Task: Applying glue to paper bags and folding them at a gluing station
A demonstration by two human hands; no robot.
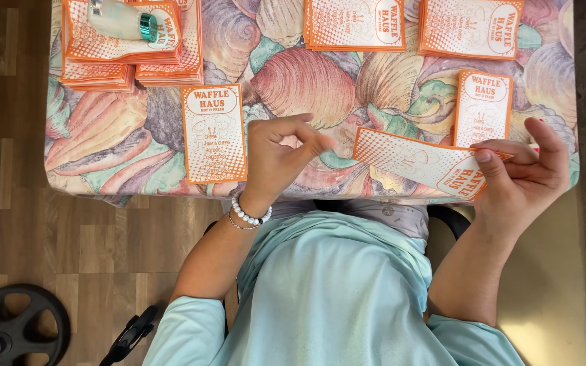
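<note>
My right hand (527, 176) pinches one end of an orange-and-white printed paper sleeve (422, 161) and holds it slanted over the near edge of the table. My left hand (278, 159), with a white bead bracelet on its wrist, hovers just left of the sleeve's free end. Its fingers are curled and its thumb meets a fingertip; it holds nothing. Two single sleeves lie flat on the seashell-patterned tablecloth (137, 146): one (213, 133) left of my left hand, the other (483, 107) just beyond my right hand.
Stacks of the same sleeves lie along the far side: a leaning pile at the left (164, 64) with a pale bottle with a teal cap (120, 19) on it, and two neat piles (355, 24) (471, 27). A black weight plate (18, 325) lies on the wooden floor.
</note>
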